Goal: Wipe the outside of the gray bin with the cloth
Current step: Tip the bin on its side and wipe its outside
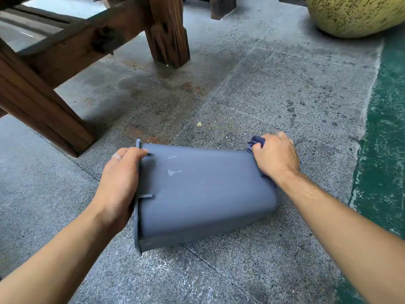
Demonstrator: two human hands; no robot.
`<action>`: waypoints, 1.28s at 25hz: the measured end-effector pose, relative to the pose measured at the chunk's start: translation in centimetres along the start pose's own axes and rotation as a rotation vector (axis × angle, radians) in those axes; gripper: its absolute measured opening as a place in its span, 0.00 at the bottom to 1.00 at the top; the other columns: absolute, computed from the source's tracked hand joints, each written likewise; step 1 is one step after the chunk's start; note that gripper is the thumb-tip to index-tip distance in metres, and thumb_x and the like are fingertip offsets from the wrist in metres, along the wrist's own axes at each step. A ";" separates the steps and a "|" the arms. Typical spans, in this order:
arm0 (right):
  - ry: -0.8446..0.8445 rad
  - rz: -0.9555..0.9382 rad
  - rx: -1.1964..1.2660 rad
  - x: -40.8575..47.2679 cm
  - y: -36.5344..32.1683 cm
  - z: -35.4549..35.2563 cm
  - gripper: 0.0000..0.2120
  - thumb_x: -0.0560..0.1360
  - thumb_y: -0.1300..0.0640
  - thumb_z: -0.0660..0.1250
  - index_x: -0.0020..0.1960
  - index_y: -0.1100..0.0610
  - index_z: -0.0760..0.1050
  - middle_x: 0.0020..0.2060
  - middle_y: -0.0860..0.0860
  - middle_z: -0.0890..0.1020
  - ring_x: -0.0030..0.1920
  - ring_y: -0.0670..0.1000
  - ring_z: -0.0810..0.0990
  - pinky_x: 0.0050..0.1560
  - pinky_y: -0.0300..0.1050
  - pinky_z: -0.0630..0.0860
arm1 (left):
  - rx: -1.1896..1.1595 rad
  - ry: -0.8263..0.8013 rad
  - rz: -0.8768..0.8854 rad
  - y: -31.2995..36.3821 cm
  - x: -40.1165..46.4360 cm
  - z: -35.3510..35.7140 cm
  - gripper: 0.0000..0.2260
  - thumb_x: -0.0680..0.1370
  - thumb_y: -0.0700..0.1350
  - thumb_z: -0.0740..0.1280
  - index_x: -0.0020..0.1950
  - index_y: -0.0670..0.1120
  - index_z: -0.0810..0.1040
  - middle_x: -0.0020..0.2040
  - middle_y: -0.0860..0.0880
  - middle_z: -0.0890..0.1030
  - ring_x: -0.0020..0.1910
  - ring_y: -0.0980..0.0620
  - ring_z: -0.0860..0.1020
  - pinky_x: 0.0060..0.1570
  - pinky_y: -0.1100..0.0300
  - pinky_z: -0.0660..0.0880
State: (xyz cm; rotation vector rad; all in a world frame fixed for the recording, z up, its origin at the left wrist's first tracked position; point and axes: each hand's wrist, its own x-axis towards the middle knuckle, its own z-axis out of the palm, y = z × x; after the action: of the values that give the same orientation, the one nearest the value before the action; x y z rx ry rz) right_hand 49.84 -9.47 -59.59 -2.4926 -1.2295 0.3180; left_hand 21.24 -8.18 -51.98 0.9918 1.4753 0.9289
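Stone-paved floor (274, 88) fills the view, speckled gray slabs with rust stains, and everything else sits around the gray bin (203, 194) lying on its side in the middle of it. Beyond the bin and to its left stands a heavy wooden bench frame (65, 47), one leg planted just past the bin's rim. Far beyond the bin on the right, a speckled yellow-green pot (355, 14) is cut off by the edge, and a green painted strip (385, 128) runs along the right.

On the bin itself now: rim to the left, base to the right, broad side facing up. The left hand (118, 185) grips the rim, thumb over the top wall, fingers curled inside out of sight. The right hand (276, 156) presses on the base end, fingers bunched tight around the dark blue cloth (257, 142), which peeks out past the knuckles.

Progress, I'd say, is partway at most: two pale smudges (174, 170) sit on the upper side, so that face looks unfinished. The underside and far wall are hidden, so their state can't be judged. Most of the cloth is buried under the hand.
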 end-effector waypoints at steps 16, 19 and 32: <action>0.131 -0.920 0.322 -6.9 -10.0 -2.5 0.06 0.76 0.51 0.71 0.52 0.47 0.85 0.46 0.46 0.80 0.48 0.52 0.73 0.42 0.54 0.78 | -0.095 -0.090 -0.068 1.1 -0.6 0.3 0.09 0.73 0.48 0.61 0.49 0.48 0.76 0.45 0.43 0.76 0.44 0.44 0.71 0.47 0.46 0.67; 0.046 -0.969 0.252 -6.2 -10.3 -2.0 0.07 0.75 0.53 0.73 0.52 0.45 0.85 0.47 0.44 0.81 0.47 0.52 0.72 0.44 0.54 0.78 | -0.081 -0.111 -0.082 0.9 -0.5 -0.1 0.12 0.71 0.50 0.61 0.51 0.49 0.77 0.47 0.42 0.78 0.46 0.43 0.71 0.48 0.45 0.67; -0.323 -1.176 -0.094 -5.4 -6.3 -5.8 0.09 0.71 0.51 0.74 0.50 0.39 0.83 0.49 0.39 0.76 0.50 0.44 0.69 0.44 0.49 0.78 | -0.125 -0.053 -0.227 0.7 0.5 -1.9 0.17 0.76 0.57 0.60 0.32 0.49 0.66 0.30 0.47 0.70 0.26 0.49 0.69 0.30 0.62 0.67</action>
State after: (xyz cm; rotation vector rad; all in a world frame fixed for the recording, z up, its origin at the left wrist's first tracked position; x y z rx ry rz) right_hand 44.04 -11.36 -51.54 -1.3921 -2.5753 0.3287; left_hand 19.43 -7.52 -51.29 0.7354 1.4331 0.8139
